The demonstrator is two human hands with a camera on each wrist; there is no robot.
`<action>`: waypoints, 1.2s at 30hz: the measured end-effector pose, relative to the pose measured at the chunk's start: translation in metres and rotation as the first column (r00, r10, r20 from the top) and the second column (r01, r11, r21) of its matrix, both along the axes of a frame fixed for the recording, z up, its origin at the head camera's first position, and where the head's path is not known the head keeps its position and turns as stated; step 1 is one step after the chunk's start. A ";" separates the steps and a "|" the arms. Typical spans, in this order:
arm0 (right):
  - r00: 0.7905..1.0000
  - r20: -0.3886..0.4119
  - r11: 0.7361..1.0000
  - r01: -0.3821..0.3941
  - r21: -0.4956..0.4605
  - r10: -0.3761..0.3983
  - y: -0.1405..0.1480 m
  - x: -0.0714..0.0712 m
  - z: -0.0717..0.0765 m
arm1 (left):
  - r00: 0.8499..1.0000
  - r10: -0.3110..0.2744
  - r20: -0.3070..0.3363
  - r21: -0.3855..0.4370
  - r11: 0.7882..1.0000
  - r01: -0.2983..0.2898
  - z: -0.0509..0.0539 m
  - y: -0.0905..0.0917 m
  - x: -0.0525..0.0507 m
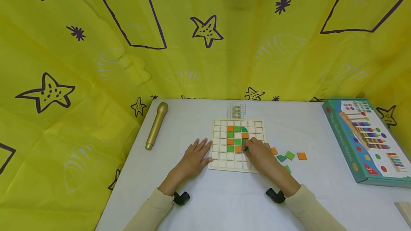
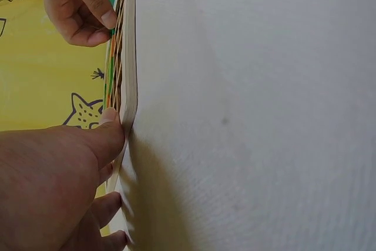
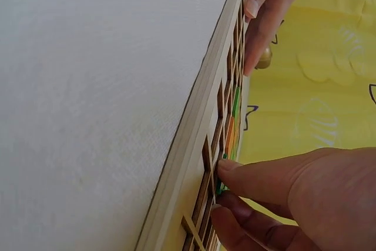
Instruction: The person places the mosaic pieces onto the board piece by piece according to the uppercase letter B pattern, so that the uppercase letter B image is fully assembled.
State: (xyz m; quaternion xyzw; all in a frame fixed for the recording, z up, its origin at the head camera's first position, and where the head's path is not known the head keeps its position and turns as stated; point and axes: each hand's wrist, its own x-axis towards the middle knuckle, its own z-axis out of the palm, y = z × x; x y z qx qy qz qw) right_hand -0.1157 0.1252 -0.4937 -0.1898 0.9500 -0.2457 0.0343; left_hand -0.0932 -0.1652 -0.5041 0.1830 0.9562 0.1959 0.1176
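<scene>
A wooden grid board (image 1: 221,165) lies on the table, with orange and green tiles (image 1: 237,142) set in its middle cells. My right hand (image 1: 260,154) is over the right part of that pattern. Between its thumb and fingertips it pinches a dark green tile (image 3: 221,187) at a cell; the fingers hide most of the tile's shape. My left hand (image 1: 192,158) rests along the board's left edge, fingers extended and the thumb (image 2: 108,133) touching the rim. Behind the board lies a small pattern card (image 1: 236,111) with a grid and coloured shapes.
Several loose tiles lie right of the board, among them an orange square (image 1: 302,156), a green square (image 1: 290,155) and a dark green quarter-round (image 1: 281,158). A gold microphone (image 1: 156,126) lies at left, a green-edged game box (image 1: 372,138) at right. A yellow curtain (image 1: 179,60) hangs behind.
</scene>
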 end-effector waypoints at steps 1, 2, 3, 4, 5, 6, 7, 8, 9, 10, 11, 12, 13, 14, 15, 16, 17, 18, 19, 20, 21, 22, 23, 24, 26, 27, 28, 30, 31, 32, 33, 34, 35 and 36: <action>1.000 0.003 1.000 0.000 -0.004 0.000 0.001 0.000 0.000 | 1.000 -0.001 -0.001 -0.002 1.000 0.001 0.000 0.000 0.000; 1.000 0.002 1.000 -0.002 -0.011 0.002 0.001 0.000 -0.001 | 1.000 -0.002 -0.001 -0.003 1.000 0.002 -0.001 0.000 -0.001; 1.000 -0.001 1.000 -0.003 -0.019 0.003 0.002 0.000 -0.001 | 1.000 -0.003 -0.003 -0.003 1.000 0.003 -0.001 0.000 -0.001; 1.000 -0.006 1.000 -0.007 -0.026 0.007 0.002 0.000 -0.002 | 1.000 -0.004 -0.005 -0.004 1.000 0.004 -0.002 -0.001 -0.001; 1.000 -0.012 0.999 -0.010 -0.032 0.010 0.003 0.000 -0.002 | 1.000 -0.006 -0.006 -0.006 1.000 0.006 -0.002 -0.001 -0.001; 1.000 -0.018 0.999 -0.012 -0.036 0.012 0.003 0.001 -0.002 | 1.000 -0.006 -0.007 -0.006 1.000 0.006 -0.003 -0.001 -0.002; 1.000 -0.022 0.999 -0.012 -0.037 0.012 0.004 0.001 -0.002 | 1.000 -0.006 -0.007 -0.007 1.000 0.006 -0.003 -0.001 -0.002; 1.000 -0.025 0.999 -0.014 -0.038 0.013 0.004 0.001 -0.002 | 1.000 -0.006 -0.007 -0.007 1.000 0.006 -0.003 -0.001 -0.002; 1.000 -0.024 0.999 -0.012 -0.037 0.012 0.004 0.001 -0.002 | 1.000 -0.006 -0.007 -0.008 1.000 0.006 -0.003 -0.001 -0.002; 1.000 -0.020 0.999 -0.013 -0.037 0.013 0.005 0.001 -0.002 | 1.000 -0.006 -0.007 -0.008 1.000 0.006 -0.003 -0.001 -0.002; 1.000 -0.015 0.999 -0.011 -0.030 0.010 0.006 0.001 -0.002 | 1.000 -0.005 -0.006 -0.008 1.000 0.005 -0.003 -0.001 -0.002; 1.000 -0.006 1.000 -0.007 -0.025 0.007 0.008 0.001 -0.001 | 1.000 -0.005 -0.006 -0.007 1.000 0.005 -0.003 -0.001 -0.002; 1.000 0.004 1.000 -0.003 -0.022 0.003 0.010 0.000 0.000 | 1.000 -0.004 -0.006 -0.007 1.000 0.004 -0.003 -0.001 -0.003; 1.000 0.010 1.000 0.000 -0.020 0.001 0.013 0.000 0.001 | 1.000 -0.003 -0.007 -0.007 1.000 0.003 -0.004 -0.001 -0.003; 1.000 0.019 1.000 0.005 -0.017 -0.005 0.017 -0.001 0.003 | 1.000 -0.003 -0.006 -0.006 1.000 0.003 -0.004 -0.001 -0.003; 1.000 0.025 1.000 0.012 -0.010 -0.012 0.021 -0.001 0.004 | 1.000 -0.003 -0.005 -0.008 1.000 0.003 -0.005 -0.001 -0.003; 0.999 0.033 1.000 0.020 -0.005 -0.020 0.026 -0.001 0.006 | 1.000 -0.003 -0.004 -0.009 1.000 0.003 -0.005 -0.001 -0.003; 0.999 0.040 1.000 0.026 -0.004 -0.026 0.031 -0.002 0.009 | 1.000 -0.002 -0.004 -0.009 1.000 0.002 -0.005 -0.001 -0.003; 0.998 0.047 1.000 0.031 -0.004 -0.031 0.038 -0.002 0.011 | 1.000 -0.002 -0.003 -0.011 1.000 0.001 -0.005 -0.001 -0.003; 0.998 0.056 0.999 0.038 -0.005 -0.038 0.044 -0.001 0.014 | 1.000 -0.003 -0.004 -0.012 1.000 0.003 -0.006 -0.001 -0.002; 0.997 0.067 0.999 0.046 0.000 -0.046 0.051 0.000 0.016 | 1.000 -0.003 -0.004 -0.013 1.000 0.003 -0.006 -0.001 -0.002; 0.996 0.077 0.999 0.053 0.005 -0.053 0.059 0.000 0.019 | 1.000 -0.003 -0.006 -0.011 1.000 0.003 -0.005 -0.001 -0.002; 0.994 0.091 0.998 0.061 0.008 -0.061 0.067 0.000 0.021 | 1.000 -0.004 -0.006 -0.010 1.000 0.004 -0.005 -0.001 -0.002; 0.992 0.105 0.997 0.074 0.017 -0.075 0.075 0.001 0.024 | 1.000 -0.006 -0.008 -0.011 1.000 0.006 -0.005 -0.001 -0.002; 0.985 0.140 0.994 0.102 0.031 -0.105 0.091 0.002 0.029 | 1.000 -0.008 -0.010 -0.007 1.000 0.008 -0.004 -0.001 -0.002; 0.981 0.153 0.993 0.113 0.046 -0.119 0.099 0.001 0.030 | 1.000 -0.007 -0.010 -0.006 1.000 0.007 -0.004 -0.001 -0.002; 0.976 0.171 0.990 0.126 0.056 -0.134 0.107 0.001 0.032 | 1.000 -0.006 -0.010 -0.006 1.000 0.006 -0.003 -0.001 -0.002; 0.966 0.209 0.987 0.142 0.070 -0.154 0.123 0.000 0.033 | 1.000 -0.006 -0.011 -0.008 1.000 0.006 -0.003 -0.001 -0.002; 0.963 0.220 0.987 0.143 0.077 -0.156 0.131 0.000 0.032 | 1.000 -0.005 -0.011 -0.007 1.000 0.005 -0.003 -0.001 -0.002; 0.961 0.228 0.987 0.139 0.084 -0.155 0.138 0.000 0.032 | 1.000 -0.005 -0.011 -0.007 1.000 0.005 -0.002 -0.001 -0.002; 0.960 0.235 0.987 0.135 0.092 -0.153 0.144 -0.001 0.030 | 1.000 -0.005 -0.010 -0.008 1.000 0.005 -0.002 -0.001 -0.002; 0.959 0.241 0.987 0.129 0.093 -0.148 0.150 -0.001 0.029 | 1.000 -0.006 -0.009 -0.009 1.000 0.006 -0.002 -0.001 -0.002; 0.959 0.244 0.988 0.124 0.092 -0.143 0.155 -0.002 0.027 | 1.000 -0.007 -0.009 -0.009 1.000 0.007 -0.003 -0.001 -0.002; 0.959 0.249 0.989 0.116 0.089 -0.134 0.160 -0.002 0.024 | 1.000 -0.007 -0.008 -0.010 1.000 0.007 -0.003 -0.001 -0.002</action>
